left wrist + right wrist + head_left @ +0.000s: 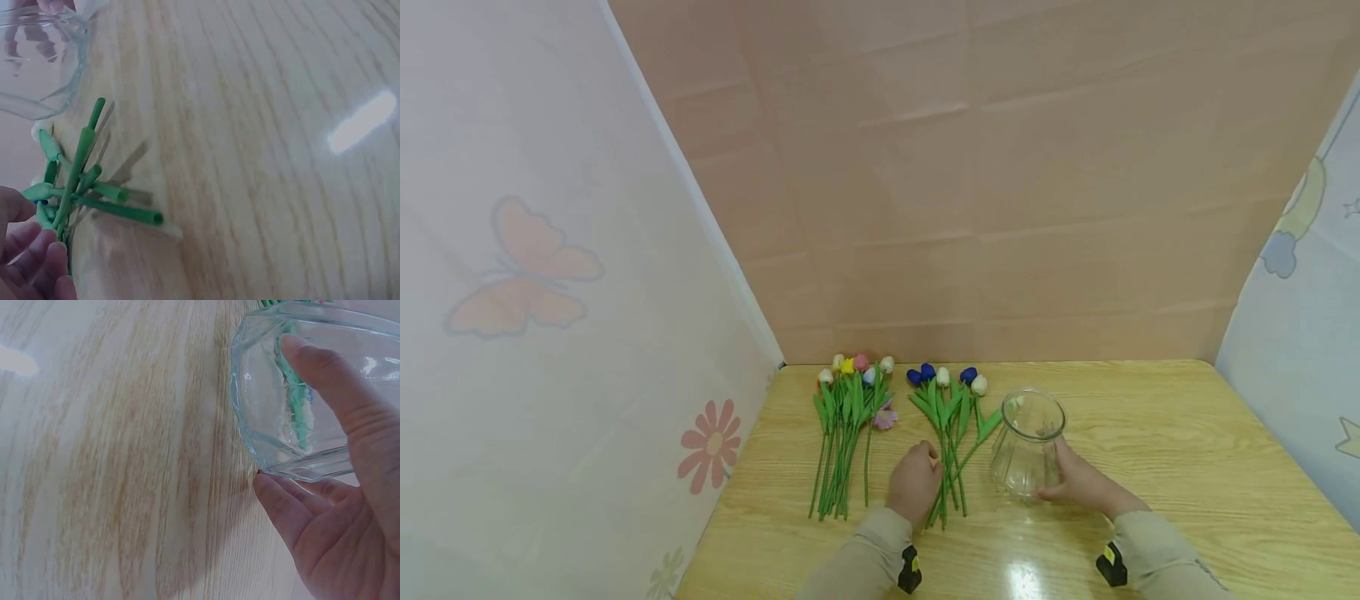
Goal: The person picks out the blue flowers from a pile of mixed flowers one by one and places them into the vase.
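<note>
In the head view, my right hand grips the side of a clear glass vase, which has a wide rim and tilts slightly. The right wrist view shows its thumb on one side of the glass and the other fingers around the lower edge. My left hand is at the green stems of a bunch of blue and white artificial tulips lying left of the vase. Up close in the left wrist view, the curled fingers meet the stems, whose cut ends fan out over the table.
A second bunch of artificial flowers, with white, yellow, pink and purple heads, lies farther left. The wooden table meets a tan backdrop behind. Printed cloth walls stand on both sides.
</note>
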Demonstrator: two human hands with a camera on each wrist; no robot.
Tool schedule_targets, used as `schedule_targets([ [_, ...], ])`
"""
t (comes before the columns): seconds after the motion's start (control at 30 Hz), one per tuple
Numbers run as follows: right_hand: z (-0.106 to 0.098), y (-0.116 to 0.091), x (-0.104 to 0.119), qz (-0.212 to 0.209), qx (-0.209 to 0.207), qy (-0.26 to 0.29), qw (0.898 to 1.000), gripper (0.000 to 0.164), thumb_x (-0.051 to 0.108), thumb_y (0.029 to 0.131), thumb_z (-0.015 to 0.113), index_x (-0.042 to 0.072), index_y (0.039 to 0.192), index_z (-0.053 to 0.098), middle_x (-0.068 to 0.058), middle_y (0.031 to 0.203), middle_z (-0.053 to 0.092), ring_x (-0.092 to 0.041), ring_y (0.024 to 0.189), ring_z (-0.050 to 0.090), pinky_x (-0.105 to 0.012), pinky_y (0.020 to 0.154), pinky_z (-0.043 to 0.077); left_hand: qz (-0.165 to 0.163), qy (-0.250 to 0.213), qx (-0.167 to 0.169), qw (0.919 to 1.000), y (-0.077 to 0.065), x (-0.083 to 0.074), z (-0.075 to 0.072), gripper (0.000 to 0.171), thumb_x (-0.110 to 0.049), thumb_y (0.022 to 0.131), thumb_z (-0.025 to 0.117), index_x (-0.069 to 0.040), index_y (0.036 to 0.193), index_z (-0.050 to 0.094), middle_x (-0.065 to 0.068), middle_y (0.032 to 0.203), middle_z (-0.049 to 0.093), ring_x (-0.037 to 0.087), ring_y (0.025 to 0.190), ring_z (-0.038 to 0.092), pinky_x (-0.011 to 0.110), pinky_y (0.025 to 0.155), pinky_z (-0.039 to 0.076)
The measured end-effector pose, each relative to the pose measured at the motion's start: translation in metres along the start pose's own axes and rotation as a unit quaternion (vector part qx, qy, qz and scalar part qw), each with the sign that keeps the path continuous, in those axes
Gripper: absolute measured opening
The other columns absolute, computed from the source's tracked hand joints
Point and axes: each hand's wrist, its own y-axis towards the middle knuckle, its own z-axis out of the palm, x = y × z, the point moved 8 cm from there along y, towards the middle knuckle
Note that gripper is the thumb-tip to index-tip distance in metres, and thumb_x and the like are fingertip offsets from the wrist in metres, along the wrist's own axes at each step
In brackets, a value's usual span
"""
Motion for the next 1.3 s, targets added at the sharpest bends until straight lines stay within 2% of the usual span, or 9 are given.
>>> schedule_targets([
  [0.07, 0.0, 0.0, 0.0, 0.001, 0.001, -0.003, 1.0, 0.103, 0.022, 0.072, 0.086, -0.005, 0.143, 0.017, -0.048, 0.14, 0.024, -0.062, 0.127, 0.03, -0.068, 0.098, 0.034, -0.005, 0.002, 0.008, 1.0, -0.002, 0.001, 0.007, 0.012, -0.017, 0.091, 0.068, -0.009, 0.096, 0.06, -0.001, 0.072, 0.056, 0.003, 0.047, 0.043, 0.019, 0.042, 0.034],
  [0.23, 0.001, 0.0, -0.001, 0.006, 0.005, -0.004, 1.0, 0.103, 0.023, 0.072, 0.085, -0.004, 0.144, 0.016, -0.049, 0.141, 0.021, -0.063, 0.128, 0.028, -0.068, 0.098, 0.033, -0.039, -0.032, 0.04, 0.9979, -0.007, 0.008, 0.025, 0.01, -0.019, 0.093, 0.065, -0.013, 0.089, 0.058, -0.004, 0.069, 0.057, 0.005, 0.049, 0.044, 0.023, 0.045, 0.035],
  [0.4, 0.002, 0.0, -0.002, 0.009, 0.008, 0.0, 1.0, 0.105, 0.024, 0.074, 0.084, -0.003, 0.146, 0.012, -0.048, 0.144, 0.016, -0.063, 0.13, 0.024, -0.069, 0.099, 0.031, -0.059, -0.04, 0.049, 0.9963, -0.012, 0.011, 0.034, 0.016, -0.023, 0.093, 0.064, -0.014, 0.083, 0.055, -0.007, 0.064, 0.05, 0.006, 0.051, 0.042, 0.024, 0.046, 0.035],
  [0.77, 0.002, 0.0, -0.004, 0.01, 0.008, 0.002, 1.0, 0.105, 0.025, 0.074, 0.084, -0.001, 0.146, 0.013, -0.047, 0.144, 0.017, -0.063, 0.13, 0.026, -0.068, 0.1, 0.032, -0.061, -0.04, 0.041, 0.9965, -0.01, 0.011, 0.031, 0.017, -0.017, 0.091, 0.065, -0.014, 0.079, 0.052, -0.006, 0.06, 0.048, 0.007, 0.049, 0.042, 0.025, 0.044, 0.033],
  [0.9, 0.002, 0.0, -0.004, 0.007, 0.012, 0.003, 1.0, 0.105, 0.024, 0.074, 0.084, -0.001, 0.147, 0.013, -0.046, 0.145, 0.016, -0.063, 0.129, 0.026, -0.068, 0.099, 0.033, -0.066, -0.04, 0.029, 0.9966, -0.007, 0.013, 0.028, 0.012, -0.014, 0.089, 0.065, -0.011, 0.089, 0.054, -0.004, 0.057, 0.048, 0.008, 0.045, 0.04, 0.026, 0.041, 0.032],
  [1.07, 0.001, 0.0, -0.003, 0.008, 0.011, 0.01, 1.0, 0.105, 0.024, 0.074, 0.084, -0.001, 0.147, 0.012, -0.045, 0.145, 0.015, -0.062, 0.13, 0.025, -0.068, 0.1, 0.033, -0.089, -0.046, 0.016, 0.9948, -0.004, 0.015, 0.023, 0.023, -0.015, 0.09, 0.066, -0.006, 0.107, 0.053, -0.002, 0.051, 0.046, 0.009, 0.04, 0.039, 0.025, 0.037, 0.029],
  [1.3, 0.001, 0.0, -0.003, 0.014, 0.014, 0.014, 1.0, 0.103, 0.023, 0.075, 0.084, -0.002, 0.146, 0.013, -0.045, 0.145, 0.014, -0.062, 0.132, 0.02, -0.07, 0.1, 0.029, -0.105, -0.071, 0.018, 0.9918, -0.001, 0.015, 0.017, 0.024, -0.02, 0.092, 0.066, -0.005, 0.109, 0.057, -0.003, 0.054, 0.051, 0.008, 0.042, 0.042, 0.024, 0.039, 0.032],
])
